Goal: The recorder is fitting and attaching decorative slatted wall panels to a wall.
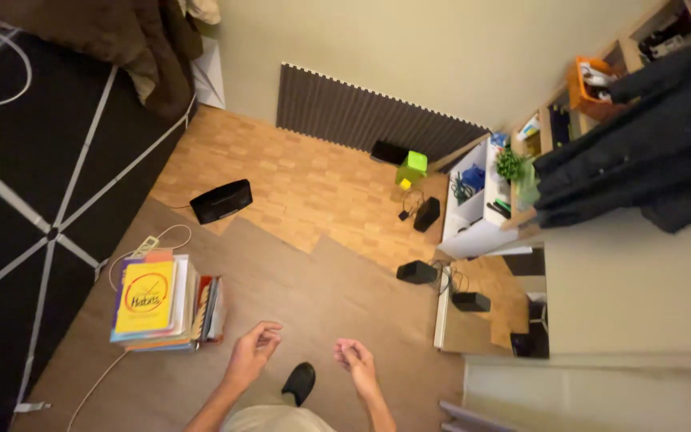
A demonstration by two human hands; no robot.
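Note:
I look down at a floor from standing height. My left hand [252,350] hangs in front of me with its fingers loosely curled and nothing in it. My right hand [355,358] is a little to the right, fingers also loosely bent, holding nothing. Neither hand touches anything. Nearest my left hand is a stack of books [157,302] on the floor, topped by a yellow one. A black shoe [299,381] shows between my arms.
A black bed frame with grey straps [49,200] fills the left. A black speaker-like box [221,200], small black boxes [417,272] and a green cube [413,166] lie on the parquet. White shelf [473,216], floor mirror [481,308] and hanging dark clothes [641,152] stand right.

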